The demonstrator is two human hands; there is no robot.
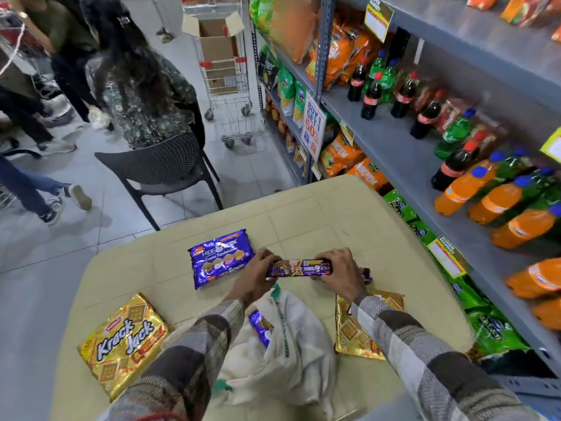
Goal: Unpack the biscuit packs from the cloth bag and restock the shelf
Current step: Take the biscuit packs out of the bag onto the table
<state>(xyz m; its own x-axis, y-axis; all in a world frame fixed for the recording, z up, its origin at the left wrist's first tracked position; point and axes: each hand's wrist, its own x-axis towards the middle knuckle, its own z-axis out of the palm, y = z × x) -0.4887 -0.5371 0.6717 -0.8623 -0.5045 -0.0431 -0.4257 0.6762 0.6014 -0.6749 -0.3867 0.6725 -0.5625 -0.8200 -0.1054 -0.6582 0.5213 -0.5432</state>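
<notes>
Mid table (303, 208), past cloth bag (299, 344): L hand (255, 279), R hand (341, 276) grip biscuit pack (300, 267) ends.

We hold both arms forward, our left hand (255, 276) and right hand (340, 273) each gripping one end of a biscuit pack (300, 268).

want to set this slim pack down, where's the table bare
The far half of the table, beyond the purple pack, is bare. A smaller patch lies between that pack and the Krack Jack pack. The near edge is crowded: cloth bag, with another gold pack at its right.
</notes>
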